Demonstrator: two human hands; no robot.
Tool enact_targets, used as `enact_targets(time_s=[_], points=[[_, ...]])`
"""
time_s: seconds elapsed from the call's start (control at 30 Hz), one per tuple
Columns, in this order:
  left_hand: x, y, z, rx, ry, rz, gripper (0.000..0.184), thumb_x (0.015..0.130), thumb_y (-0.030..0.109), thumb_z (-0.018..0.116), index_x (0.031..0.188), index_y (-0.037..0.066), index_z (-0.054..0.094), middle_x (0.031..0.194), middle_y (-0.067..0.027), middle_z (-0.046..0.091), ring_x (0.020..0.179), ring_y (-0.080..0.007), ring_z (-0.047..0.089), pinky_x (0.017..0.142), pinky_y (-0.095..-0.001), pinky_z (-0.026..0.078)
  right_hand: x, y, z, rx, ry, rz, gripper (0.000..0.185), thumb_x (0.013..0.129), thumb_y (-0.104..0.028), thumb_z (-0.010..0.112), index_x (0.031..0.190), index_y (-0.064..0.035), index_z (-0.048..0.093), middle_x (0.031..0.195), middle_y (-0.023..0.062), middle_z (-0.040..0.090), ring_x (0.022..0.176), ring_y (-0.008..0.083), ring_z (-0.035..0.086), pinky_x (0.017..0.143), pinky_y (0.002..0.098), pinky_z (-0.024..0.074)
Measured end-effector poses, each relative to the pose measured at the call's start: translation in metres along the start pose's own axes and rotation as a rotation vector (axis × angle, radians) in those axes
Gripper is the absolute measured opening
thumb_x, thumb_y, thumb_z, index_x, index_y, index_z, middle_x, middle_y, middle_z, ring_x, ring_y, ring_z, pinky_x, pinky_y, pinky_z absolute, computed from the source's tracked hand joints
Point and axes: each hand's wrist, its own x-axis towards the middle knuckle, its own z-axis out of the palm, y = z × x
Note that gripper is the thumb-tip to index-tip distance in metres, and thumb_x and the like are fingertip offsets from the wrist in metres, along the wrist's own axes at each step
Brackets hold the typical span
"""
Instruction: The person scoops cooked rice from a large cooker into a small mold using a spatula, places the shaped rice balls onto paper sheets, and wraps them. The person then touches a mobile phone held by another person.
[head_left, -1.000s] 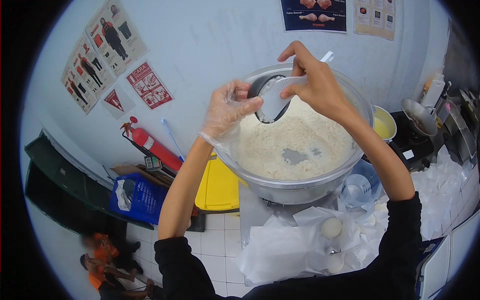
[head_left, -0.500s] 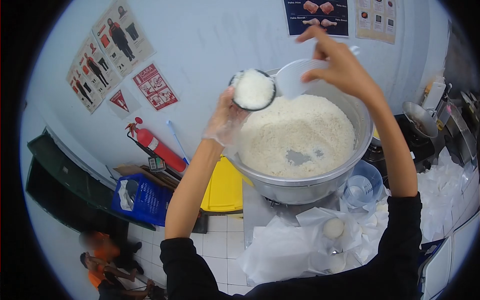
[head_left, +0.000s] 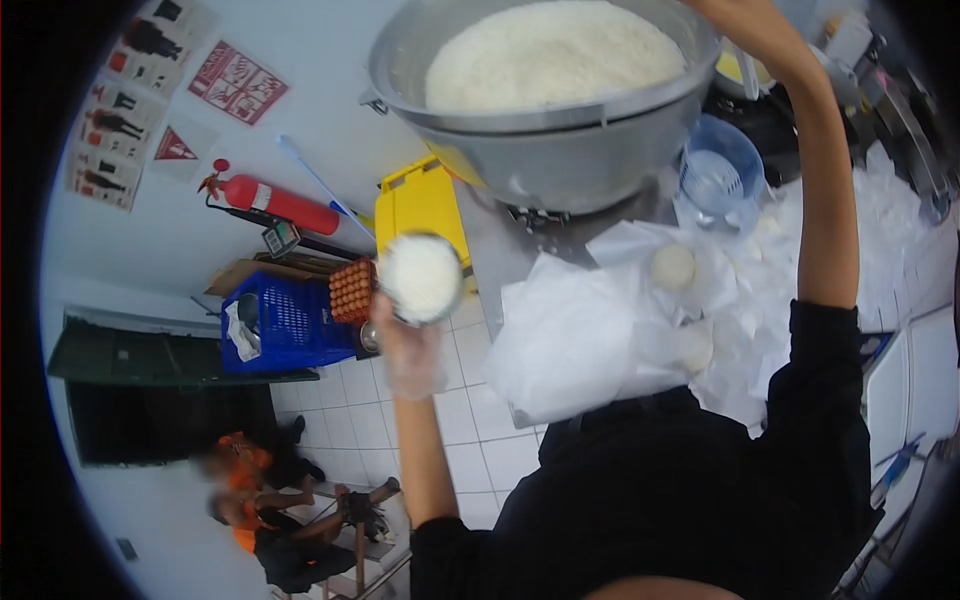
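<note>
My left hand [head_left: 408,350], in a clear plastic glove, is closed around a small round dark-rimmed bowl [head_left: 424,278] filled with white rice. The bowl is left of the large metal pot [head_left: 560,160], above the floor. A big mass of white rice [head_left: 555,55] lies inside the pot. My right hand [head_left: 722,10] is at the top edge, by the pot's right rim; its fingers are cut off by the frame. White paper sheets [head_left: 565,335] lie on the metal table below the pot, with a round rice portion [head_left: 673,267] on them.
A clear blue container [head_left: 722,165] stands right of the pot. A yellow lidded bin [head_left: 425,210], egg tray [head_left: 352,291], blue crate [head_left: 290,320] and red fire extinguisher [head_left: 280,203] are at the left. Two people in orange [head_left: 243,465] are at the lower left.
The view has tilted down. My left hand has carried the rice-filled bowl down, away from the pot. My right hand and the white paddle have moved apart from the bowl, the hand to the top edge.
</note>
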Motion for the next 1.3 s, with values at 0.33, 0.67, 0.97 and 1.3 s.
enact_targets(time_s=[0.33,0.67,0.97,1.3], points=[[-0.076,-0.149,-0.063,1.364,-0.596,0.505,0.054,0.065,0.003,0.081,0.115,0.007,0.06,0.099,-0.0084,0.058,0.094,-0.0284,0.056,0.101,-0.049,0.046,-0.173,0.089,0.054,0.381,-0.024,0.168,0.077,0.083,-0.02,0.079,0.14,-0.0082,0.029,0.104,0.0161,0.067,0.093,0.0207,0.065,0.081,0.0307,0.0501],[-0.07,-0.172,-0.113,1.242,-0.951,0.686,0.054,0.073,0.001,0.073,0.124,0.014,0.06,0.101,-0.0059,0.057,0.1,-0.0267,0.055,0.102,-0.0453,0.045,-0.282,0.177,0.257,-0.136,-0.299,0.081,0.062,0.068,0.004,0.066,0.125,-0.013,0.048,0.102,0.0116,0.068,0.091,0.0366,0.066,0.078,0.0438,0.0506],[-0.057,-0.18,-0.118,1.199,-1.083,0.829,0.049,0.076,0.002,0.068,0.124,0.008,0.061,0.101,-0.0058,0.058,0.102,-0.0243,0.056,0.102,-0.04,0.047,-0.3,0.176,0.314,-0.375,-0.198,-0.004,0.041,0.072,0.001,0.063,0.108,-0.0176,0.056,0.077,0.0115,0.07,0.071,0.0323,0.068,0.059,0.0446,0.0499],[-0.061,-0.174,-0.118,1.228,-1.068,0.911,0.049,0.077,0.009,0.072,0.123,0.01,0.059,0.101,-0.0056,0.056,0.103,-0.0229,0.055,0.107,-0.043,0.046,-0.29,0.163,0.292,-0.134,-0.089,-0.028,0.036,0.066,0.0,0.068,0.099,-0.0135,0.059,0.079,0.0097,0.068,0.076,0.0322,0.067,0.063,0.0408,0.0505]])
